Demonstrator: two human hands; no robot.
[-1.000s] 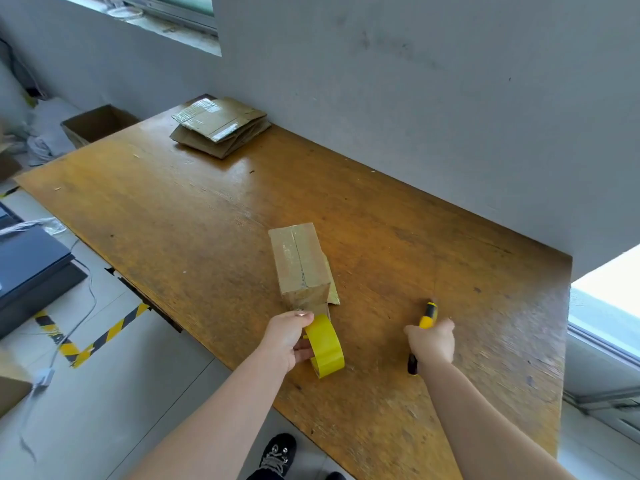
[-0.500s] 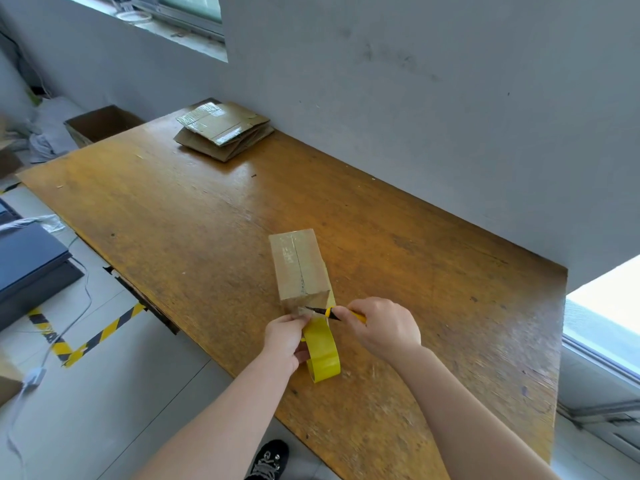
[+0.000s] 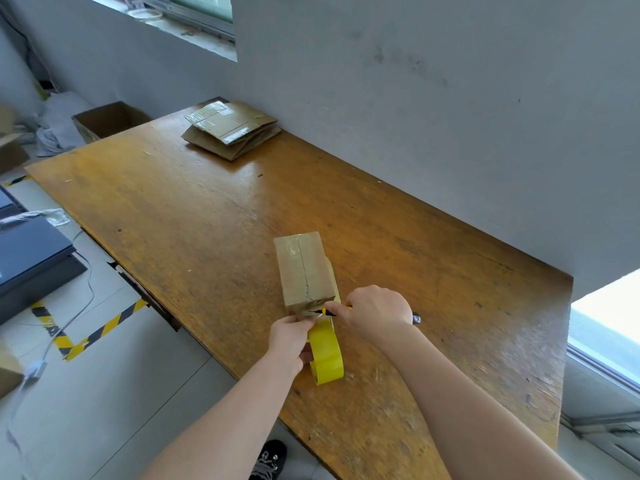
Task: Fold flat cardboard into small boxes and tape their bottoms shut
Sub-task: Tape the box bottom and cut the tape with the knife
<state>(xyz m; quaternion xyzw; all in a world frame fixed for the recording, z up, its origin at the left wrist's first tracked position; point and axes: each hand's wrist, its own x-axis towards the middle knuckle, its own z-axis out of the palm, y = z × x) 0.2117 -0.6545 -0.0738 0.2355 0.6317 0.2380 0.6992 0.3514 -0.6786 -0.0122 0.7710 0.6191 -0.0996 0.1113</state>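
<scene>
A small brown cardboard box [image 3: 304,268] lies on the wooden table [image 3: 207,216], taped along its top seam. My left hand [image 3: 290,337] grips a yellow tape roll [image 3: 327,355] just in front of the box, with a strip of tape running up to the box's near end. My right hand [image 3: 375,313] grips a yellow-and-black utility knife [image 3: 329,310], its tip at the tape strip between roll and box. A stack of flat cardboard blanks [image 3: 230,128] lies at the table's far end by the wall.
An open brown carton [image 3: 107,119] stands on the floor beyond the table's far left corner. Dark flat cases [image 3: 31,258] and yellow-black floor tape [image 3: 90,336] lie to the left. A grey wall [image 3: 415,116] borders the table's right side.
My right hand picked up the knife from the table on the right and brought it left to the tape strip at the box's near end. My left hand stayed on the roll.
</scene>
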